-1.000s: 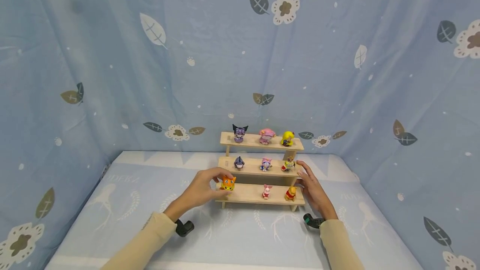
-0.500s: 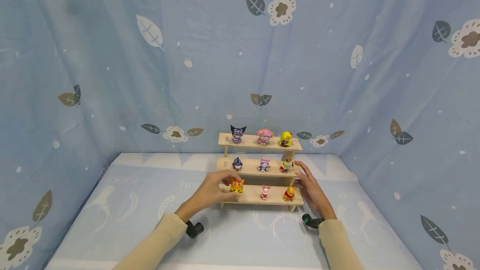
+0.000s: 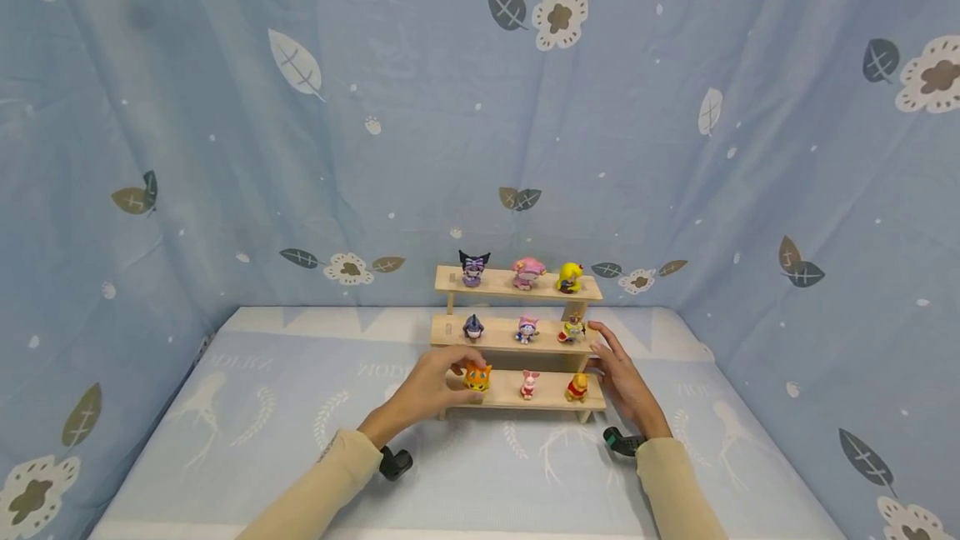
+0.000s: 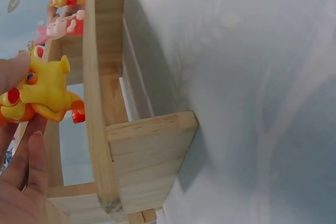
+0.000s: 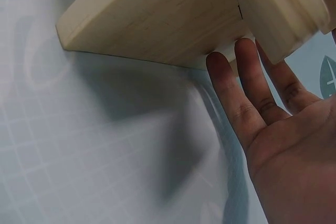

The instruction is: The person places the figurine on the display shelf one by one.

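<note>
My left hand [image 3: 429, 380] pinches a small yellow-and-orange figurine [image 3: 477, 377] between thumb and fingers, over the left part of the lowest board of a three-tier wooden stand [image 3: 504, 394]. In the left wrist view the figurine [image 4: 50, 90] has its feet close to the board's surface. To its right on that board stand a pink piglet figurine [image 3: 529, 385] and a yellow bear figurine in a red shirt [image 3: 577, 387]. My right hand [image 3: 628, 386] is at the stand's right end; its fairly straight fingertips meet the wooden side support [image 5: 157, 24] in the right wrist view.
On the middle board are a dark blue shark-like figurine [image 3: 473, 327], a pink-and-purple one [image 3: 527, 329] and a crowned one [image 3: 572, 330]. The top board bears a black-eared figurine [image 3: 473, 269], a pink one [image 3: 528, 273] and a yellow-haired one [image 3: 570, 277]. A patterned curtain [image 3: 420, 148] hangs behind.
My left hand has carried the yellow-and-orange figurine rightward from the lowest board's left end, then slightly down. The right hand stays at the stand's right side.
</note>
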Demonstrator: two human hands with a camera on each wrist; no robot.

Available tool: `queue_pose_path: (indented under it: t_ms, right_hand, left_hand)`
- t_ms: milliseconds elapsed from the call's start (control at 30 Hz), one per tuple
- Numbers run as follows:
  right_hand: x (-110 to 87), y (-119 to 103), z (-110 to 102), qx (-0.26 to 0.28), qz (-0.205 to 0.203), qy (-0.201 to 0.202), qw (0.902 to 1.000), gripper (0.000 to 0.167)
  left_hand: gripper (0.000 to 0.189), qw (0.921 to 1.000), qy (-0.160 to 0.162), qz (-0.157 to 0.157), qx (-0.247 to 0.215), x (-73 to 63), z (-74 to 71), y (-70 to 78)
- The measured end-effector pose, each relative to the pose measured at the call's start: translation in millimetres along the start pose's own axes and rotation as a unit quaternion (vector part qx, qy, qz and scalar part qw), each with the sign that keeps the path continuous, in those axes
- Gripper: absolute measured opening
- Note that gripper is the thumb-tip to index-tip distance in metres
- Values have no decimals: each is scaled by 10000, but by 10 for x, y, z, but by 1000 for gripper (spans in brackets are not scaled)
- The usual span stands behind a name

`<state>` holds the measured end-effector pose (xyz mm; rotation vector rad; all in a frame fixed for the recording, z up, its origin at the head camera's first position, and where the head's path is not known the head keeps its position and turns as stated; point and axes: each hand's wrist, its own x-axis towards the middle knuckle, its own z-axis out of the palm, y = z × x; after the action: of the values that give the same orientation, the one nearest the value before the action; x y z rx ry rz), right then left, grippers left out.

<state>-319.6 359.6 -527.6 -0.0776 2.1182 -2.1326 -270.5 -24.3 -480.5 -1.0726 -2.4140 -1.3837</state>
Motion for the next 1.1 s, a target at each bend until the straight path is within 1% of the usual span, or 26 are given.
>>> queue_pose_path:
  t_ms: [233, 433, 567, 733, 833, 933, 1033, 1100]
  right_hand:
    - [-8, -3, -1, -26, 3, 17, 10000, 58]
    - [-23, 4, -2, -59, -1, 40, 10000, 58]
    - [-32, -1, -5, -70, 4, 49, 10000, 58]
    - [-30, -21, -13, -90, -4, 81, 9999, 60]
    - [-31, -25, -15, -105, 2, 86, 9999, 60]
    - [-47, -44, -15, -221, -43, 79, 9997, 59]
    - [-82, -112, -23, -659, -132, 178, 9976, 64]
    - [-114, -180, -46, -954, -244, 314, 9946, 72]
  left_hand:
    - [44, 9999, 98, 7, 134, -14, 33, -45]
    - [44, 9997, 149, -56, 199, -40, 63, -60]
    - [45, 9996, 120, -35, 263, -51, 63, -49]
    - [47, 9997, 9, 42, 256, -40, 22, -17]
    - [51, 9998, -17, 87, 189, -38, -32, -3]
    - [52, 9997, 0, 168, 160, -51, -128, 2]
    - [46, 9990, 93, 260, 343, -83, -288, -17]
    - [40, 9978, 217, 292, 551, -116, -438, -42]
